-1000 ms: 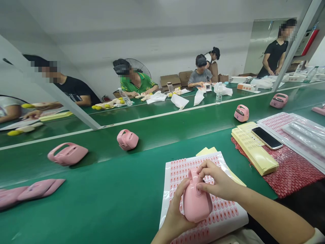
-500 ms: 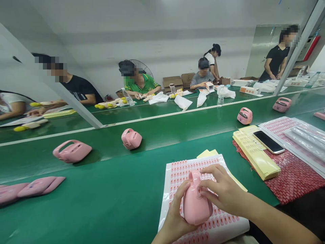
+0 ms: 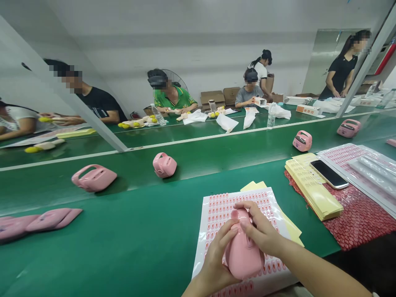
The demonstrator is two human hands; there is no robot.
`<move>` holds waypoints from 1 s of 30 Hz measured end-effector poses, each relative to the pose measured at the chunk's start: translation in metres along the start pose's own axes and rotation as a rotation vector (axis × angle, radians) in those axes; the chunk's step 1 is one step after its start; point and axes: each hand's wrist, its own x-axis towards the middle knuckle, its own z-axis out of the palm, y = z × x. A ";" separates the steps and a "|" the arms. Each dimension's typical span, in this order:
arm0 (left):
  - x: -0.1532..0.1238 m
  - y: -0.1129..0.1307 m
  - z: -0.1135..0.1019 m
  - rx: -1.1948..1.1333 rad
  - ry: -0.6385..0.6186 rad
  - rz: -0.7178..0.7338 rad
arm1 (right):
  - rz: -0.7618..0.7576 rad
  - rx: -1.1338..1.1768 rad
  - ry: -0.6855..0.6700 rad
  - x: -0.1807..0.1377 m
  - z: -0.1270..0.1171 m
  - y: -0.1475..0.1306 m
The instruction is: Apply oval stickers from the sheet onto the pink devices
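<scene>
While left hand point(image 3: 215, 258), right hand point(image 3: 262, 233) clasp shell point(image 3: 243, 258) | above sticker sheet point(image 3: 216, 208), near edge

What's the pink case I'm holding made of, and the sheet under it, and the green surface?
Pink case: likely moulded plastic, smooth with a soft satin sheen and rounded edges. Sticker sheet: glossy white backing, paper or film, carrying rows of small pink stickers. Green surface: probably a rubbery or PVC belt, matte and uniform with faint reflections.
</scene>
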 end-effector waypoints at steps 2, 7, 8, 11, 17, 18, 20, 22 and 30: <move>0.000 0.000 0.002 -0.008 0.000 0.008 | 0.036 0.053 0.031 0.003 0.000 0.006; -0.001 0.001 0.008 -0.105 -0.008 -0.068 | 0.060 0.109 -0.072 0.005 -0.010 0.009; 0.000 0.001 0.009 -0.127 -0.010 -0.079 | 0.067 0.118 -0.102 0.004 -0.012 0.008; 0.003 0.003 0.012 -0.134 -0.006 -0.064 | 0.093 0.066 -0.141 -0.004 -0.014 0.004; 0.008 0.000 0.012 0.021 -0.007 -0.073 | 0.026 -0.229 -0.094 -0.021 -0.017 0.019; 0.009 -0.001 0.011 0.040 -0.011 -0.082 | 0.019 -0.249 -0.133 -0.022 -0.020 0.024; 0.008 -0.001 0.009 0.075 -0.021 -0.104 | 0.010 -0.283 -0.222 -0.019 -0.026 0.034; 0.007 -0.001 0.007 0.108 -0.026 -0.118 | -0.024 -0.302 -0.262 -0.015 -0.029 0.043; 0.007 0.001 0.002 0.211 0.021 -0.067 | -0.142 -0.189 -0.158 -0.005 -0.015 0.044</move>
